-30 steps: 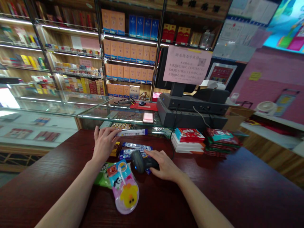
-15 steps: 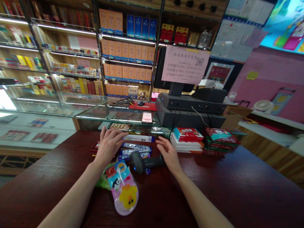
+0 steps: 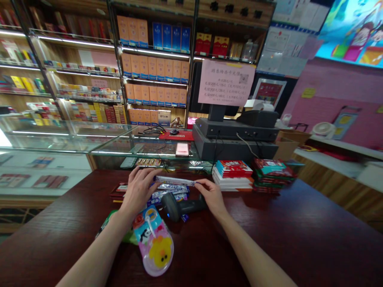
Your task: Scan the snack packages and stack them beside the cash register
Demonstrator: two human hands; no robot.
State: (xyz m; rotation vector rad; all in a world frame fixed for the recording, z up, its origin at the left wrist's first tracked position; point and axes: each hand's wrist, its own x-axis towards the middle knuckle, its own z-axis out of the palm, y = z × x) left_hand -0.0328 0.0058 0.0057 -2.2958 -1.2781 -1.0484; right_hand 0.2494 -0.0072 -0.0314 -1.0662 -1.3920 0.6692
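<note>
A long, thin wrapped snack stick (image 3: 175, 181) spans the gap between my hands, one end in each. My left hand (image 3: 139, 187) pinches its left end, and my right hand (image 3: 209, 194) pinches the right end between thumb and fingers. Just below lie several blue-and-white snack packets (image 3: 169, 193), partly covered by the stick and my left hand. A dark handheld barcode scanner (image 3: 182, 206) rests on the wooden counter with its handle toward my right hand. Nearer me is a colourful pack with a yellow chick (image 3: 157, 243), overlapping a green packet (image 3: 130, 237) that my left forearm partly hides.
Stacked red and white boxes (image 3: 233, 175) and dark green-red packs (image 3: 272, 175) stand at the right on the counter (image 3: 269, 235). Behind are a glass display case (image 3: 143, 145), a monitor with a pink notice (image 3: 226, 83) and a cash drawer (image 3: 233, 147).
My hands have closed on the two ends of the snack stick, which has turned and lifted slightly. The view has shifted a little; the scanner stays on the counter.
</note>
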